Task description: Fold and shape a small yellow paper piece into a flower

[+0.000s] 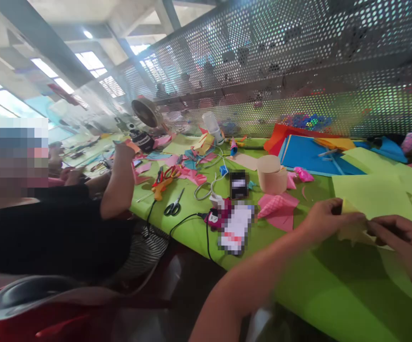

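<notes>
At the right of the table, my left hand (325,221) pinches the edge of a small pale yellow piece of felt or paper (351,232) between thumb and fingers. My right hand (403,235) has its fingertips closed on the other side of the same yellow piece. The piece is held just above the green tabletop (298,285), and its lower edge looks jagged. Behind my hands lie larger light yellow-green sheets (369,194). To the left of my left hand is a pink sheet piece (279,211).
A phone (237,228), a power strip (218,216), scissors (173,204) and an orange glue gun (162,187) lie along the near edge with cables. Blue sheets (309,154) and a beige roll (272,174) sit farther back. A co-worker in black (49,232) sits at left.
</notes>
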The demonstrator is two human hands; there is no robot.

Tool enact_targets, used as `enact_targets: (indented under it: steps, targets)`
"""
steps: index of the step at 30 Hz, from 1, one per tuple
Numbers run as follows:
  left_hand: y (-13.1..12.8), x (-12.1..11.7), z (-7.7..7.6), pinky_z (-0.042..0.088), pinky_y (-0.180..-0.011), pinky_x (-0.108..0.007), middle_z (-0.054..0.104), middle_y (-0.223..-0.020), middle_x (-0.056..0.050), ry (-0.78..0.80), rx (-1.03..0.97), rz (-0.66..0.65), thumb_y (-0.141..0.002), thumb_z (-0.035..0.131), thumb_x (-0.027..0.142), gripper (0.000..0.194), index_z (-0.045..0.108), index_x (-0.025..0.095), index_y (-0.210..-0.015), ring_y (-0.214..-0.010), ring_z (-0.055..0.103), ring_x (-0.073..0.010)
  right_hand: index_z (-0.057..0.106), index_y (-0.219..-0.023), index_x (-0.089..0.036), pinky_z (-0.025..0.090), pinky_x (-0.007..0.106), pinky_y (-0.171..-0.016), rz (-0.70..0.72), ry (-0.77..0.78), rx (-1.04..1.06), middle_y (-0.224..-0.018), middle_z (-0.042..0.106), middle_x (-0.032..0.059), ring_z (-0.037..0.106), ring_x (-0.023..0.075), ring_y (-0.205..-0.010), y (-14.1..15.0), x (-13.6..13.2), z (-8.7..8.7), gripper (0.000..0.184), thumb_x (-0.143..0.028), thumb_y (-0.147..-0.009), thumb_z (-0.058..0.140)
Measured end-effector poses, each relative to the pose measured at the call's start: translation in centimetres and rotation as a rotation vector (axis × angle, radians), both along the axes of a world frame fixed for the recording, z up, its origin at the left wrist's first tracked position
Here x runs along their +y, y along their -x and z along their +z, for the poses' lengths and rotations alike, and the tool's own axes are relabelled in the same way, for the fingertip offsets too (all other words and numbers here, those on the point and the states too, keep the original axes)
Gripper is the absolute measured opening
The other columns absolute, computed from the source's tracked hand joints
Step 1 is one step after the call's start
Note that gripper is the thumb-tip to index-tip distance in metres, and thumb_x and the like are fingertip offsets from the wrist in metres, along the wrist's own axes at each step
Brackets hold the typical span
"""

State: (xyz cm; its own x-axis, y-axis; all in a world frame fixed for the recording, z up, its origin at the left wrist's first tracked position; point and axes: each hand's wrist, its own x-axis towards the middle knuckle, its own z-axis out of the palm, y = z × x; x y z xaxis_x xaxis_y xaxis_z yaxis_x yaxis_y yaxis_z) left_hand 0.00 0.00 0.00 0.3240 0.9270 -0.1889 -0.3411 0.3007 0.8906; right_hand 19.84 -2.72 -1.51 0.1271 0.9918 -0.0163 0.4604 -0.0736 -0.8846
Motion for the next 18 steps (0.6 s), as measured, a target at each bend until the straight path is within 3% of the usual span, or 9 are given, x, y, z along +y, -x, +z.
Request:
enact_targets:
  steps: [4,8,13,18]
  targets:
    - [0.1,0.0,-0.2,0.055,-0.099,-0.046,0.073,-0.100,-0.007,-0.016,0.045,0.010,-0.066,0.098,0.040,0.048,0.075,0.012,-0.098,-0.085,0.063,-0.0173,0.079,-0.091,-0.038,0.056,0.045,-0.075,-0.026,0.025,0.010,-0.095,0.081,0.0078,0.075,0.0334,-0.087,-0.1,0.2,-0.5,0.025,-0.060,-0.079,0.078]
    - [0.2,0.0,-0.6,0.056,-0.098,-0.044,0.074,-0.101,-0.008,-0.039,0.072,0.008,-0.074,0.091,0.037,0.040,0.076,0.013,-0.102,-0.083,0.063,-0.0160,0.080,-0.090,-0.035,0.056,0.045,-0.075,0.060,0.068,-0.002,-0.099,0.082,0.0094,0.076,0.0343,-0.090,-0.2,0.4,-0.2,0.033,-0.064,-0.074,0.080]
    - [0.3,-0.1,-0.8,0.057,-0.097,-0.043,0.074,-0.099,-0.008,-0.047,0.081,-0.011,-0.071,0.093,0.044,0.046,0.077,0.012,-0.100,-0.082,0.064,-0.0163,0.080,-0.085,-0.035,0.054,0.046,-0.073,0.040,0.033,-0.015,-0.096,0.083,0.0088,0.075,0.0348,-0.085,0.0,0.2,0.3,0.033,-0.065,-0.072,0.078]
    - [0.2,0.3,-1.1,0.057,-0.094,-0.041,0.074,-0.096,-0.006,-0.029,0.117,-0.019,-0.068,0.095,0.047,0.049,0.076,0.014,-0.098,-0.082,0.063,-0.0157,0.080,-0.087,-0.035,0.053,0.045,-0.072,0.053,0.001,-0.035,-0.095,0.083,0.0083,0.075,0.0343,-0.085,-0.1,0.4,-0.3,0.032,-0.064,-0.073,0.079]
